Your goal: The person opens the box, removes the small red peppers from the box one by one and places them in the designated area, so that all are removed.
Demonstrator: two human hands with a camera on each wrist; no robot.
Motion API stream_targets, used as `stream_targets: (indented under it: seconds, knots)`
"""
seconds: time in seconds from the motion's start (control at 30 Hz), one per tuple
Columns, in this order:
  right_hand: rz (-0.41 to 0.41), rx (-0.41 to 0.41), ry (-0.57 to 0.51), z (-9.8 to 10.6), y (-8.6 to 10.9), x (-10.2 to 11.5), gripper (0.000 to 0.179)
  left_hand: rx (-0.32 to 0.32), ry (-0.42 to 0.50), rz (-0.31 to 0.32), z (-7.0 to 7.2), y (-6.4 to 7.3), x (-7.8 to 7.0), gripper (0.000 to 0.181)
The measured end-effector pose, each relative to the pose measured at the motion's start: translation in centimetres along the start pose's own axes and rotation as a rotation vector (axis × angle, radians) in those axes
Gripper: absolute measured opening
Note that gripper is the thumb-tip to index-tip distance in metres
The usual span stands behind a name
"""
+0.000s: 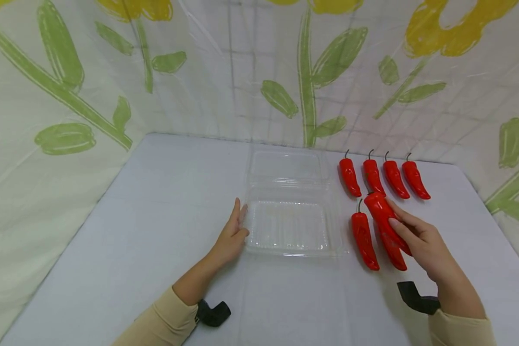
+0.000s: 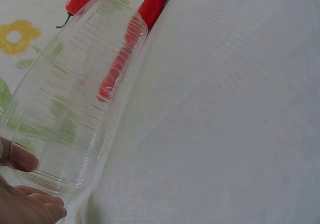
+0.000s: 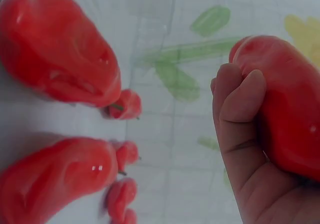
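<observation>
A clear plastic clamshell container (image 1: 287,252) lies with its lid folded back, nothing inside it. At its left side, my left hand (image 1: 231,235) grips the wall; in the left wrist view a finger (image 2: 22,159) shows through the plastic while others stay outside. My right hand (image 1: 426,242) holds a red chili pepper (image 1: 382,211) raised over the table, thumb on one side and fingers on the other. Below it lie two more red peppers, the left one (image 1: 363,240) in full sight and the right one (image 1: 393,250) partly covered by the held pepper.
Several red peppers (image 1: 393,178) lie in a row at the back right, stems pointing away. The white table (image 1: 164,206) ends at a hanging cloth (image 1: 199,72) with painted flowers. A black wrist mount (image 1: 417,300) sits on my right wrist.
</observation>
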State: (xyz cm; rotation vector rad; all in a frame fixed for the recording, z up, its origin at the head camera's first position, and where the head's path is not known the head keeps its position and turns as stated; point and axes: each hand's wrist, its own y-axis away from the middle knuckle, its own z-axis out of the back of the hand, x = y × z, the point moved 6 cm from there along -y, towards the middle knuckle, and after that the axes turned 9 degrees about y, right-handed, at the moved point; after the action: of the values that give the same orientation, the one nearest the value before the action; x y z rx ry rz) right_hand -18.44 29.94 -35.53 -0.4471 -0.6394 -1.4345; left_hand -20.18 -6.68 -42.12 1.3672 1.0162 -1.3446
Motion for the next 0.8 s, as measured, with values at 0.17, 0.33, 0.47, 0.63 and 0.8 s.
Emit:
stream_targets:
  seconds: [0.17, 0.33, 0.47, 0.63, 0.8]
  knots:
    - [-0.030, -0.032, 0.014, 0.9, 0.3, -1.6, 0.051, -0.002, 0.008, 0.014, -0.1, 0.0, 0.0, 0.078]
    - [-0.087, -0.031, 0.006, 1.6, 0.4, -3.3, 0.052, 0.004, 0.007, 0.013, -0.2, 0.0, -0.1, 0.078]
    - [-0.131, -0.034, -0.015, 2.3, 0.5, -4.5, 0.050, 0.005, 0.003, 0.008, -0.1, 0.0, -0.1, 0.078]
    - [-0.180, -0.066, -0.062, 2.9, 0.4, -5.8, 0.051, -0.005, -0.012, 0.013, -0.1, 0.0, 0.0, 0.078]
    - [-0.278, -0.103, -0.134, 3.3, 0.4, -7.5, 0.051, -0.011, -0.017, 0.022, -0.1, 0.0, 0.0, 0.077]
